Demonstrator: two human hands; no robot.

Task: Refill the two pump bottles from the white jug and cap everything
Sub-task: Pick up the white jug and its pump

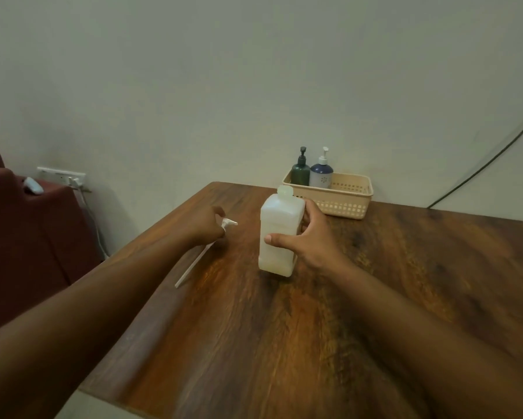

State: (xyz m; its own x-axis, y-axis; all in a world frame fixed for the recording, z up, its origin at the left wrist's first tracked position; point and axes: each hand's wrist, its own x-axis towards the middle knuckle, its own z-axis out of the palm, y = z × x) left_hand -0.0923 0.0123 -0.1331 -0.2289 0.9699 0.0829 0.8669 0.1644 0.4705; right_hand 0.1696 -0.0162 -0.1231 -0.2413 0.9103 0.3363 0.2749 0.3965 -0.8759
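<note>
White jug, gripped by right hand, could tip; left hand pinches pump near desk's left edge.

We list: surface, glossy dark wood grain; jug, translucent matt white plastic; basket, perforated beige plastic; armchair, maroon cloth.

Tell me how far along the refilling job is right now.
Looks done: both pump bottles, the green bottle and the blue-and-white bottle, stand in the basket with pumps on; their fill level can't be judged. In hand: the right hand grips the capped white jug; the left hand holds a loose pump with tube. Left: placing that pump.
</note>
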